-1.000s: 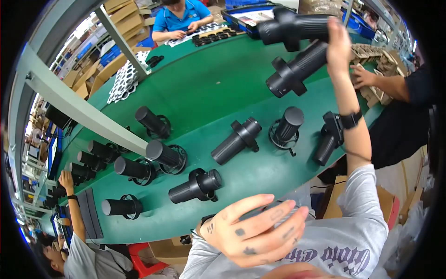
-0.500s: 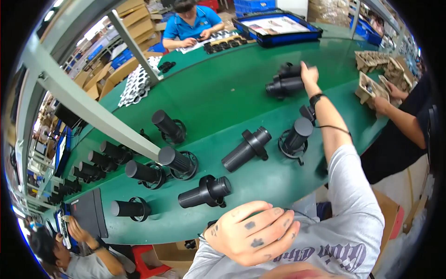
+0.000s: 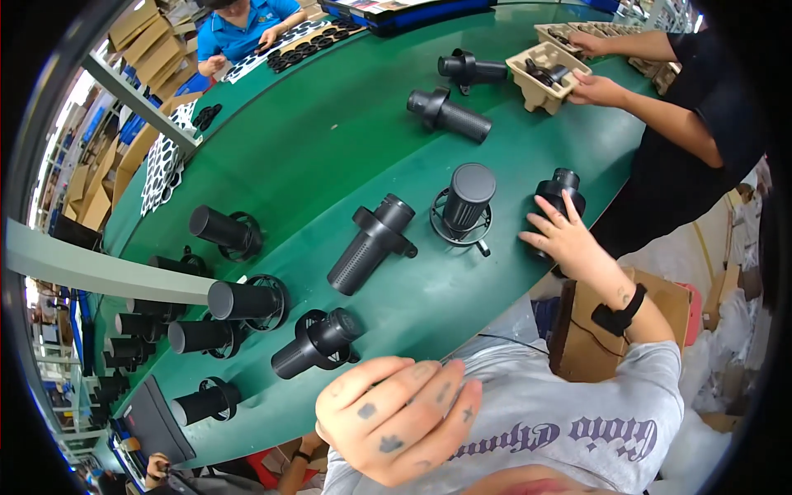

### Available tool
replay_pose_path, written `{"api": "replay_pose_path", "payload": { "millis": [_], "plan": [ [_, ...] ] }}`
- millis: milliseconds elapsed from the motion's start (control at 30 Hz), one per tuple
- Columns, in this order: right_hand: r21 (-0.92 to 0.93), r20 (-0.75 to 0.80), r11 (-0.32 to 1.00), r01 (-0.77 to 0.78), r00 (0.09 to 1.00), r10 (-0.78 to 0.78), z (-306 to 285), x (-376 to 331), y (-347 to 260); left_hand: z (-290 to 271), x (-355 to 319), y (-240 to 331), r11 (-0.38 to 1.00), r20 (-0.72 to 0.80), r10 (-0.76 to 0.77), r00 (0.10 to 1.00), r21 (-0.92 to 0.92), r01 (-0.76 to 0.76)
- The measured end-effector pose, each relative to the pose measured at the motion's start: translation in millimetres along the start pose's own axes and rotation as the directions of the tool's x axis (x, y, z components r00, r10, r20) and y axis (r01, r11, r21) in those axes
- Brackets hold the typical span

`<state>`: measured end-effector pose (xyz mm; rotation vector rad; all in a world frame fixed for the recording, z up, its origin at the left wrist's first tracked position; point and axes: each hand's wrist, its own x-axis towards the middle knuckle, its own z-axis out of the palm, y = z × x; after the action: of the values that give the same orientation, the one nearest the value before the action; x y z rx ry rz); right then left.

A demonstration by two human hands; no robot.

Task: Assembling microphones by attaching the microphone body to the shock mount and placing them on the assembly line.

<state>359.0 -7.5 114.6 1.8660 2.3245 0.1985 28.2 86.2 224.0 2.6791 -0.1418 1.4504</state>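
Observation:
My right hand reaches over a black cylindrical housing with a wide collar at the bench's near right edge. Its fingers are spread and touch or nearly touch the housing, which they partly cover. My left hand is held close to my body, fingers curled; its palm side is hidden. Left of the right hand, another black housing stands upright in a ring. A perforated black housing lies farther left. A similar one lies just beyond my left hand. Two more housings lie farther back.
At the right, a co-worker's hands hold a moulded pulp tray with black parts inside. A pale metal post crosses the left side, with several housings around it. Across the green bench, a person in blue works beside black rings.
My right hand has left the two far housings and come back to the one at the near right edge. The view has turned right. The co-worker's tray now stands nearer those far housings.

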Motion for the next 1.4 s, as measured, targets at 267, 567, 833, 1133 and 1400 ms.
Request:
{"api": "replay_pose_path", "payload": {
  "millis": [267, 567, 833, 1133, 1400],
  "plan": [
    [0.662, -0.458, 0.74, -0.118, 0.718, 0.524, -21.3, 18.9, -3.0, 24.0, -0.5, 22.4, 0.998, 0.016, -0.064, 0.998, 0.012, 0.064],
    [0.533, -0.562, 0.835, -0.135, 0.682, 0.468, -35.4, 55.5, -7.2, 55.7, -63.9, 27.8, 0.844, 0.348, -0.525, 0.777, 0.093, 0.529],
    [0.534, -0.321, 0.826, 0.181, 0.947, 0.0, -82.0, 106.2, -7.6, 58.4, -112.1, 38.6, 0.65, 0.321, -0.742, 0.589, 0.129, 0.749],
    [0.953, -0.298, 0.075, 0.295, 0.855, 0.424, -44.6, 66.4, -13.8, 46.3, -76.2, 25.0, 0.27, -0.046, -0.963, 0.266, -0.197, 0.942],
    [0.63, -0.222, -0.557, 0.54, 0.814, 0.537, -10.5, 73.0, -40.5, 38.5, 9.7, 5.3, 0.323, 0.078, -0.927, 0.368, -0.334, 0.885]
  ]
}}
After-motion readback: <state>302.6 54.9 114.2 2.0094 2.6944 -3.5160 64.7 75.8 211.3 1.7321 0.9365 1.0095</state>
